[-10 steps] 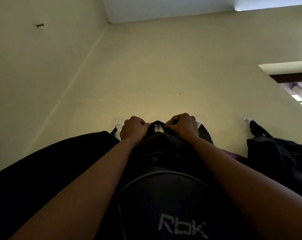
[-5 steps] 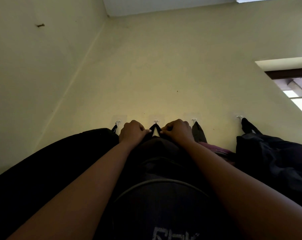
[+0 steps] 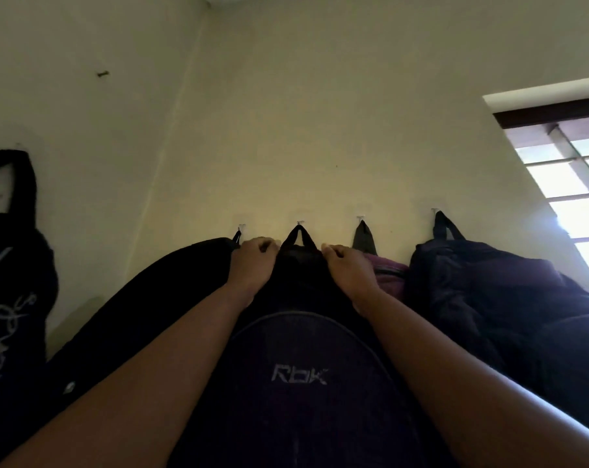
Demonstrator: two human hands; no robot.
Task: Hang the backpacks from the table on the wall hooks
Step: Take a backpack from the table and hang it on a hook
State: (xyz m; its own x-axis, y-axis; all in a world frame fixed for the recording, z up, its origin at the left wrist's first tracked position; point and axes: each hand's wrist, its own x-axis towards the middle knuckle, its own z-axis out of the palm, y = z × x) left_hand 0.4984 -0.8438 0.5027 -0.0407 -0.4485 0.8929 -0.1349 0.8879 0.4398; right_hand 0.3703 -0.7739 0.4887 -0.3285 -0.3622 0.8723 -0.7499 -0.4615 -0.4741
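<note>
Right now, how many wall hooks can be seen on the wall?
4, in one row: the leftmost hook, the Rbk bag's hook, the third hook, the rightmost hook. The side wall's bag may hide another.

Wall hooks carry the backpacks — four, seemingly, in dimness.

Two bare forearms, no sleeves in view, left hand and right hand without rings or watch

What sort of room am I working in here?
Probably a plain indoor room at home or in a hostel: bare cream wall, stick-on wall hooks holding backpacks such as the Rbk backpack, and a barred window.
</note>
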